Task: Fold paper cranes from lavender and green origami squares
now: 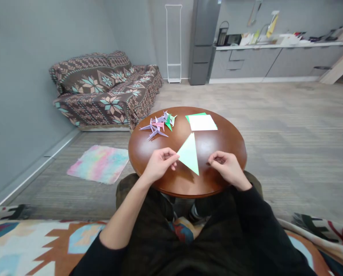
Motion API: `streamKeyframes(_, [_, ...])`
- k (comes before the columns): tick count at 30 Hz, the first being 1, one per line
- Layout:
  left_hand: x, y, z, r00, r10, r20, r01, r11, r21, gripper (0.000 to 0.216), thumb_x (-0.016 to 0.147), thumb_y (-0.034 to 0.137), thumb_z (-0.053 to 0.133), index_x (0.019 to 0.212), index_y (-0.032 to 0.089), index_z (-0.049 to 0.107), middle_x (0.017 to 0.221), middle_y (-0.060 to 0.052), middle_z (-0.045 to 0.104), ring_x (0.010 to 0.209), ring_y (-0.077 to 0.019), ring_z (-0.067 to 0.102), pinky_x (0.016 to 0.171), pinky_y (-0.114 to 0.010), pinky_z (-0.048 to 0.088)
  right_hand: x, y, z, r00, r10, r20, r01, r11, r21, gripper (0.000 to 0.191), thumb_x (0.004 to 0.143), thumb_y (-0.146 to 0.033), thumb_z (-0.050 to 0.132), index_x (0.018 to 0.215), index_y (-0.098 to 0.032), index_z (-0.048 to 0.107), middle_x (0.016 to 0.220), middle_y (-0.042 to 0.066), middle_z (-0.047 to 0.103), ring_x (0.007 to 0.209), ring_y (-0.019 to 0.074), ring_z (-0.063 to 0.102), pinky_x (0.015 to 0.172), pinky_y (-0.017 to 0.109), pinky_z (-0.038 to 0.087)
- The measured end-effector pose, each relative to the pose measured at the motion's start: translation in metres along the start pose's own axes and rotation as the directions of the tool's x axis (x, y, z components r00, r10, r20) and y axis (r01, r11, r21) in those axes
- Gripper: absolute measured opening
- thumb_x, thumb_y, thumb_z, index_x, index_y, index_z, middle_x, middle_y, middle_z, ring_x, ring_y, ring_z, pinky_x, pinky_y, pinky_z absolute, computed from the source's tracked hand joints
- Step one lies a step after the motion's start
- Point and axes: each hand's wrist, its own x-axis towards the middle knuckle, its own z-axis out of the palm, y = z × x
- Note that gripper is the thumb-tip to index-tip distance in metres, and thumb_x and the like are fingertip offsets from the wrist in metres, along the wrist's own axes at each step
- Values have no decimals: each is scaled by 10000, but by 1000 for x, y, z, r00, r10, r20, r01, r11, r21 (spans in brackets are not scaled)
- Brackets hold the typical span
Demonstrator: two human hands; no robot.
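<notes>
A pale green paper triangle (pixel 189 153) is raised a little over the round brown table, one corner pinched between the thumb and fingers of my left hand (pixel 162 163). Its long edge faces right, and a shadow falls on the wood below. To the right of the paper, apart from it, my right hand (pixel 227 168) hovers with curled fingers drawn in toward the thumb; I see nothing in them. Folded paper planes (pixel 157 124) in purple, pink, green and white sit together at the table's far left. White paper (pixel 203 122) lies over green sheets at the far right.
The wooden table (pixel 229 142) stands close against my knees. Beyond it are a sofa with a patterned cover (pixel 108 92), a fluffy pastel rug (pixel 99 163), a white rack (pixel 173 44), a grey fridge (pixel 203 42) and a kitchen counter (pixel 275 46).
</notes>
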Motion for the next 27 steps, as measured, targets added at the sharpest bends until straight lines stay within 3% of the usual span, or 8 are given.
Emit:
streamKeyframes(4, [0,6,-7,999,32,-2,-31,988,150,214,855,338,712,786,140,666,614,-3,657,515,-120,624,537,-225,492,1,-4,-12,995,-25,-95,27,999,26,160,812,-334,746,827,-188,683,809,35,706,777,188,674,761,316,543])
streamKeyframes(7, [-1,10,4,997,68,22,-71,956,285,201,895,315,655,780,151,671,600,-11,655,508,-141,639,536,-240,496,1,-20,2,991,-133,-11,133,983,125,383,841,-331,759,1182,-221,623,1084,77,735,1032,224,692,929,364,546])
streamKeyframes(10, [-2,15,15,988,132,77,-152,905,397,201,918,314,631,787,169,678,585,-5,653,514,-145,636,547,-237,474,4,-33,19,978,-203,44,195,970,143,523,852,-316,757,1316,-252,524,1153,84,717,1031,223,693,865,355,566])
streamKeyframes(16, [-3,22,16,962,268,48,-254,822,510,183,940,296,594,805,178,632,768,-24,689,668,-142,620,640,-233,453,7,-39,22,944,-331,-1,323,922,-212,265,877,-275,719,1128,-223,653,1050,70,714,839,212,677,801,363,550])
streamKeyframes(20, [-3,19,15,960,277,-28,-241,876,417,175,951,322,572,847,182,589,827,-26,655,724,-149,618,655,-230,469,3,-47,18,914,-389,113,403,852,-334,112,883,-236,700,990,-222,671,956,59,738,835,232,691,775,353,530])
streamKeyframes(21, [-3,18,17,963,268,-37,-233,891,391,176,953,329,570,857,183,582,821,-21,645,716,-145,614,649,-228,468,2,-50,19,906,-389,165,423,826,-372,30,894,-225,683,921,-218,672,909,57,737,822,232,689,767,350,519])
streamKeyframes(24, [-6,16,24,971,240,-19,-217,906,362,183,957,338,569,861,182,574,802,-8,624,692,-134,597,646,-227,459,-3,-55,23,902,-333,275,429,765,-480,60,916,-225,653,862,-204,667,853,61,730,789,236,680,742,355,491])
streamKeyframes(27, [-8,17,32,980,193,50,-200,939,280,205,942,371,604,867,180,588,817,-9,629,718,-138,602,676,-233,467,-5,-53,30,917,-274,290,383,809,-445,71,949,-261,620,913,-214,660,865,51,740,785,226,689,739,345,493])
